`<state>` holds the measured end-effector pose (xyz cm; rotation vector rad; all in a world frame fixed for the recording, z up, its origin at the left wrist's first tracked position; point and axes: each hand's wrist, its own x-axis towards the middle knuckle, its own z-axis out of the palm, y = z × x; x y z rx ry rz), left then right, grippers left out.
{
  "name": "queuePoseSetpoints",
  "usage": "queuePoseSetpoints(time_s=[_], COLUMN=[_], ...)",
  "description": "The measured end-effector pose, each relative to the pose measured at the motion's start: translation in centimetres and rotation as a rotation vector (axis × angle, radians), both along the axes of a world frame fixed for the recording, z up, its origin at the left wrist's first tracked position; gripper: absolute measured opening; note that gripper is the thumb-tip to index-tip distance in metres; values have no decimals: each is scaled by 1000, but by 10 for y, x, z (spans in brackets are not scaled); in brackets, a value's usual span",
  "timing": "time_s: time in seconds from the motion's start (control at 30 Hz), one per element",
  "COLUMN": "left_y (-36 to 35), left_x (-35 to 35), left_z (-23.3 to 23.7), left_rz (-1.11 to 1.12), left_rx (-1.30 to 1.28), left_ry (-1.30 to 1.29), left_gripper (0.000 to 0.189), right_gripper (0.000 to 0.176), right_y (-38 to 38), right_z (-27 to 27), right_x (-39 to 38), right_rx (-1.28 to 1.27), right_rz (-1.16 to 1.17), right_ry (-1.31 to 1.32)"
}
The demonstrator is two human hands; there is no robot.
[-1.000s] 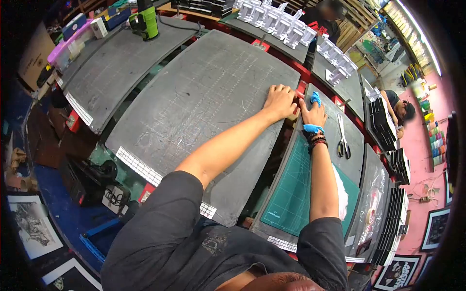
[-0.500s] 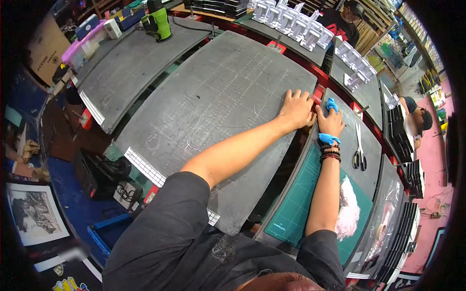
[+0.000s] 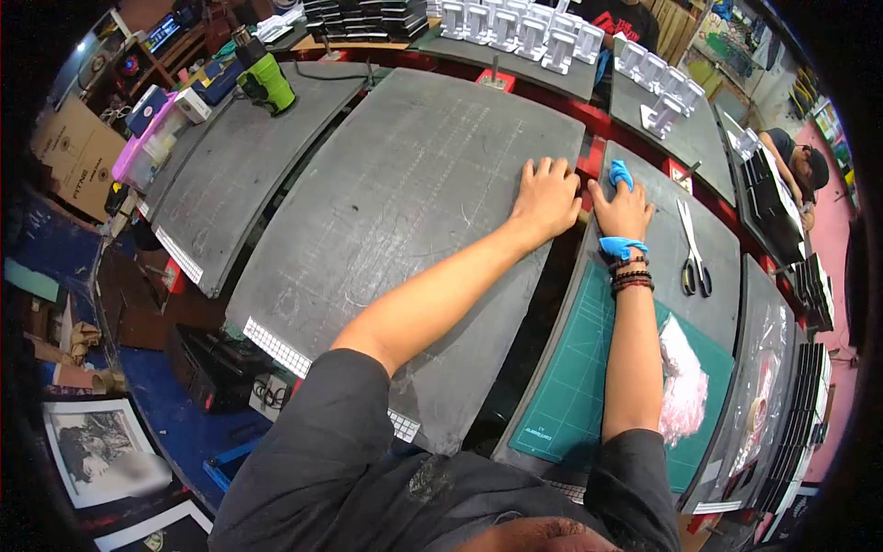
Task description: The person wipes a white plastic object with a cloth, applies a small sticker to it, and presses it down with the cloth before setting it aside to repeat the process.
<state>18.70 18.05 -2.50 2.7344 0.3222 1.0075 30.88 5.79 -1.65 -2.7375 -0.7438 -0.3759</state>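
Two spread hands are pressed flat: left hand (image 3: 548,195) on scored grey rectangular board (image 3: 395,193), right hand (image 3: 625,210) on adjoining dark grey board (image 3: 664,184); fingers could be pinched between.

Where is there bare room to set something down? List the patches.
The big grey mat is bare from the left hand to its near edge. The green cutting mat is free left of the pink wad. Crowded: the far strip with white stands, and the patch between the right hand and scissors.

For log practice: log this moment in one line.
left hand: flat on grey board | right hand: flat on dark mat | scissors: untouched
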Motion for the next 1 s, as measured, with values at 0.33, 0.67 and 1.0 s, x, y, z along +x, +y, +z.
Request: queuePoseSetpoints(time_s=[0.33, 0.67, 1.0], left_y=[0, 0, 180], left_x=[-3, -8, 57], left_z=[1, 14, 87], left_rz=[-86, -93, 59], left_rx=[-98, -192, -748], left_ry=[32, 16, -347], left_gripper=[29, 27, 38], right_gripper=[74, 66, 54], right_y=[-4, -12, -10], right_z=[-10, -6, 13], right_x=[2, -6, -10], right_rx=[10, 145, 218], right_rz=[22, 110, 97], right_ry=[-57, -64, 71])
